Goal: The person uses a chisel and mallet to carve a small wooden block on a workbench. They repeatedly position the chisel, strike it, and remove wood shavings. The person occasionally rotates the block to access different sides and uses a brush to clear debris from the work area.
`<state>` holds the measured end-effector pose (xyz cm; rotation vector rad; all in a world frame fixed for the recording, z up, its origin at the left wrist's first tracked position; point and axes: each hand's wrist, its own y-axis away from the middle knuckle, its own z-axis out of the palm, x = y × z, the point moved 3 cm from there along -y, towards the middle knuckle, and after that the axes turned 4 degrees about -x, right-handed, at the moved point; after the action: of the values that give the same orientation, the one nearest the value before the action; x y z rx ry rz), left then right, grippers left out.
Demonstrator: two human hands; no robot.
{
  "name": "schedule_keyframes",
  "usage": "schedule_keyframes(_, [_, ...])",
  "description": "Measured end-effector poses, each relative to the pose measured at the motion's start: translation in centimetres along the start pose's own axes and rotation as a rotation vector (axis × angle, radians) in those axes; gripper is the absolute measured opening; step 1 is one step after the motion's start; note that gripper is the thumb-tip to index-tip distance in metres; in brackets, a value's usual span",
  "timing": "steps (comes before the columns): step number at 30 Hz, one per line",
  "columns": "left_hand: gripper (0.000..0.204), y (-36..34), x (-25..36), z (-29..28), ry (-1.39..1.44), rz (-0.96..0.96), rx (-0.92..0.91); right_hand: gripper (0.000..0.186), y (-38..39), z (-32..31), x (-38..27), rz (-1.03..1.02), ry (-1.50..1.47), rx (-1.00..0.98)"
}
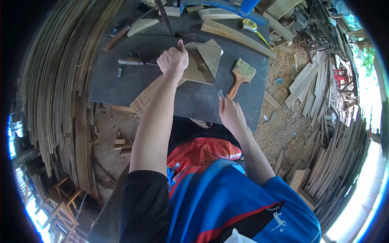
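On a dark work table, my left hand (173,60) is closed at the left edge of a flat, pale wooden board (208,56), thumb raised. Its fingertips are hidden, but it appears to grip that edge. My right hand (232,114) is wrapped round the grey handle of a handsaw (207,69). The saw's thin dark blade, seen almost edge-on, slants across the board. Under the board, a second wood strip (146,97) with dark lines sticks out toward the table's near left edge. A wide paintbrush (243,73) with a wooden handle lies just beyond my right hand.
Left of my left hand lies a tool with a cylindrical handle (130,61). A yellow tape measure (249,25), a curved wood piece (237,36) and a blue metal tool (227,11) are farther back. Long planks (52,81) stand at the left; scrap wood (304,83) covers the right.
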<state>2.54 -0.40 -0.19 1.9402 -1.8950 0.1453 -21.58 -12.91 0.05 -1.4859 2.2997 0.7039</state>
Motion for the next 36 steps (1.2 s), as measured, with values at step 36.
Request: schedule_keyframes(36, [0.087,1.9,0.8,-3.6,-0.168,0.489,-0.039,0.031,6.2,-7.8,7.1,-0.079,-0.313,0.169])
